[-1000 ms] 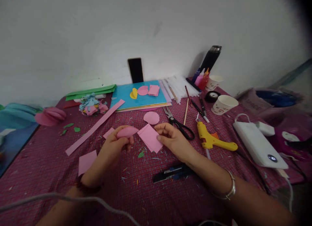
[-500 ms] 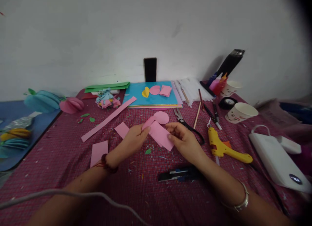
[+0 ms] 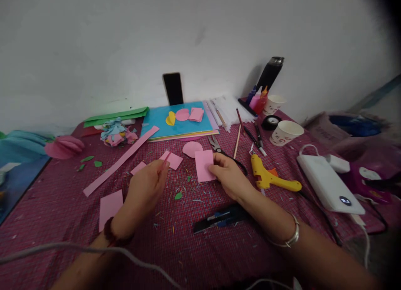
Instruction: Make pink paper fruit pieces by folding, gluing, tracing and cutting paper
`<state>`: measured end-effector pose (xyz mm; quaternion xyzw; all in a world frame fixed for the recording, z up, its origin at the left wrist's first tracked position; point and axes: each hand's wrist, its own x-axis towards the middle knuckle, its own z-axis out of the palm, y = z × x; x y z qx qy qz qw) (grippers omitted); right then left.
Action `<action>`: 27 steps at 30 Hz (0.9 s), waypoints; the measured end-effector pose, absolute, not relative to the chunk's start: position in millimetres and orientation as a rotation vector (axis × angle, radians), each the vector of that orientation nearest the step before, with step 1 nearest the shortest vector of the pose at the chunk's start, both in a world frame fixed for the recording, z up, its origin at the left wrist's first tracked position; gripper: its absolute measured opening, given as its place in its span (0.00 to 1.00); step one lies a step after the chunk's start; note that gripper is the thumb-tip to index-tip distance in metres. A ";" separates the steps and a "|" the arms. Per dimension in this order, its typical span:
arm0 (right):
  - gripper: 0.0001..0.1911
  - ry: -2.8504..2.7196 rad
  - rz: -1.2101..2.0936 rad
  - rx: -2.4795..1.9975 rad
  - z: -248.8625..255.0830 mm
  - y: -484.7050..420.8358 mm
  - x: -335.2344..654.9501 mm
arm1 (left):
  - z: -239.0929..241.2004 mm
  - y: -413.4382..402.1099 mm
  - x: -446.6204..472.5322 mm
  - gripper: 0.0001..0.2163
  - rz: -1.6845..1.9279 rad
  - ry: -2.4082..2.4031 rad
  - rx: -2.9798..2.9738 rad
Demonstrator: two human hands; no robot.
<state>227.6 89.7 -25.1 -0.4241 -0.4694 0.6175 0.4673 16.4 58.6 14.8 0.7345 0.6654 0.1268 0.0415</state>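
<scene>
I had my right hand (image 3: 227, 175) low over the middle of the table (image 3: 219, 248), its fingers pinched on the right edge of a pink paper square (image 3: 204, 165), which stood tilted up off the checked cloth. My left hand (image 3: 147, 187) was just to the left of it, fingers curled narrow; a thin pink edge showed at the fingertips (image 3: 165, 165), and I could not tell whether they gripped it or only touched it. A second pink square (image 3: 172, 160) lay flat just beyond that hand, and a pink paper circle (image 3: 192, 149) lay between the squares and the stack of coloured sheets (image 3: 180, 121) at the wall. Black-handled scissors (image 3: 227, 154) sat just behind my right hand, partly hidden by it. The yellow glue gun (image 3: 269, 178) lay to the right, near my wrist. A long pink strip (image 3: 120, 161) ran diagonally on the left, and another pink piece (image 3: 110, 207) lay beside my left forearm. A dark cutter (image 3: 219, 217) rested near me, under my right forearm.
</scene>
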 end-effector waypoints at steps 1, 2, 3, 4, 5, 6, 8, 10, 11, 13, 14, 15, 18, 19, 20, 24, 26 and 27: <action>0.07 -1.105 1.557 -1.042 -24.2 88.7 226.6 | 15.2 55.6 18.7 0.18 0.330 2.069 2.287; 0.06 -1.074 1.596 -1.044 -23.3 87.5 225.4 | 15.3 52.7 21.0 0.18 0.276 2.100 2.347; 0.05 -1.061 1.634 -1.045 -22.4 86.0 223.9 | 14.9 49.7 23.5 0.18 0.232 2.120 2.422; 0.05 -1.060 1.667 -1.050 -21.5 84.3 222.3 | 14.1 46.7 26.2 0.18 0.197 2.124 2.501; 0.05 -1.068 1.695 -1.058 -20.6 82.3 220.6 | 12.7 43.7 29.2 0.18 0.168 2.109 2.576; 0.06 -1.080 1.722 -1.065 -19.7 80.2 218.9 | 11.0 40.8 32.5 0.17 0.141 2.080 2.639; 0.07 -1.099 1.765 -1.062 -18.2 75.9 215.9 | 7.4 35.9 39.0 0.16 0.070 1.976 2.731; 0.09 -1.104 1.783 -1.040 -17.5 72.4 214.0 | 4.9 33.0 44.9 0.12 -0.027 1.871 2.768; 0.09 -1.110 1.791 -1.028 -17.6 71.2 213.5 | 4.4 32.4 47.3 0.11 -0.068 1.839 2.768; 0.09 -1.133 1.783 -1.009 -18.3 69.6 213.1 | 4.7 32.4 50.9 0.10 -0.117 1.806 2.756; 0.09 -1.155 1.772 -1.001 -18.7 69.2 213.1 | 5.3 32.6 52.2 0.10 -0.124 1.801 2.750; 0.09 -1.185 1.760 -0.993 -19.0 68.8 213.1 | 5.9 32.8 53.2 0.11 -0.126 1.796 2.747; 0.10 -1.291 1.724 -0.984 -18.5 67.4 212.7 | 6.5 32.2 55.9 0.11 -0.144 1.787 2.732; 0.10 -1.321 1.719 -0.991 -18.1 66.9 212.2 | 6.3 31.8 56.8 0.11 -0.157 1.792 2.722; 0.10 -1.346 1.712 -1.005 -17.8 66.4 211.7 | 5.9 31.5 57.4 0.11 -0.168 1.795 2.714; 0.09 -1.383 1.679 -1.081 -18.4 66.6 210.7 | 7.3 34.2 53.7 0.10 -0.044 1.807 2.630; 0.08 -1.382 1.686 -1.083 -19.6 68.3 211.9 | 10.7 38.1 46.8 0.10 0.223 1.813 2.398; 0.08 -1.382 1.698 -1.076 -20.3 69.4 212.7 | 12.5 40.0 42.7 0.10 0.376 1.782 2.210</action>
